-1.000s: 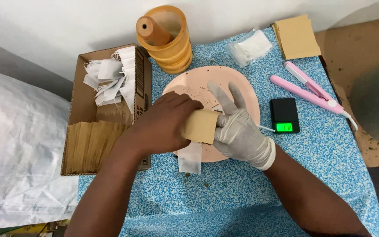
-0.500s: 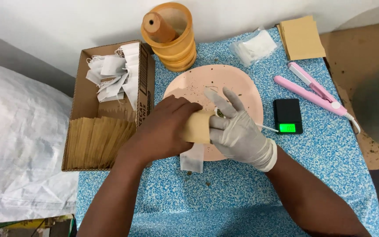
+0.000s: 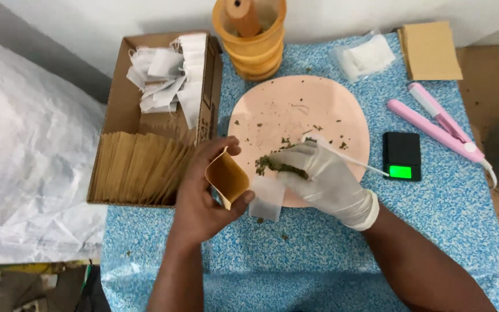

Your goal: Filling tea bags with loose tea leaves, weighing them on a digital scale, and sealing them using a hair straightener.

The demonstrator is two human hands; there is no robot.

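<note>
Since a second ago, left hand (image 3: 206,199) pinches the brown pouch (image 3: 226,179) open; gloved right hand (image 3: 319,176) grips dried herbs (image 3: 278,166), filling step, needs careful aim.

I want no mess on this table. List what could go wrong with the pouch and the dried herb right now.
1. The gloved right hand pinches loose herb at the plate edge, apart from the pouch; bits may drop onto the cloth, where flecks already lie.
2. The left hand squeezes the pouch open; if its fingers slip, the mouth may close.
3. A white filter bag lies below the herb and could catch crumbs.
</note>
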